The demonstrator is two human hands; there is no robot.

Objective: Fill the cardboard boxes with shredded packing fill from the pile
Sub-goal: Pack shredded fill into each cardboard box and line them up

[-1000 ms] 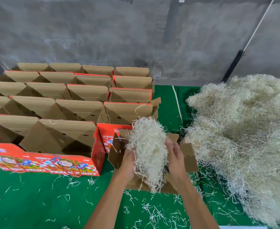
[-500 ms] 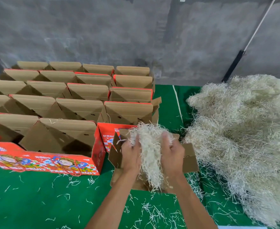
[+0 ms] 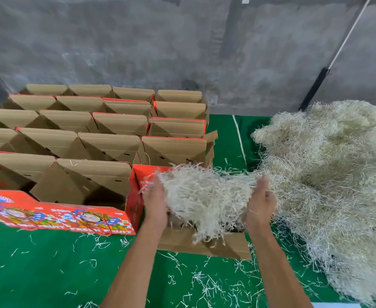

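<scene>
I see two bare hands working over one open cardboard box [image 3: 204, 243] at the near edge of the green table [image 3: 49, 263]. The left hand [image 3: 156, 201] and the right hand [image 3: 261, 203] face each other, palms inward and fingers fairly straight, spread wide with one clump of shredded fill [image 3: 207, 196] pressed between them; the clump sits in and above the mouth of that box, strands hanging over its near wall. Whether any fingertips curl into the fill I cannot tell, since the strands hide them. To the right lies one big pile of shredded fill [image 3: 329, 185], just beside the right hand and reaching to the frame's edge. To the left stands a block of open boxes [image 3: 107, 143] with their flaps up; I count six rows from front to back, four boxes in each of the far rows where I can see them fully, the left side being cut off by the frame. One red printed box [image 3: 56, 215] fronts the nearest row, touching the box I am filling. Loose white strands [image 3: 204, 283] are scattered across the green surface around both forearms.
</scene>
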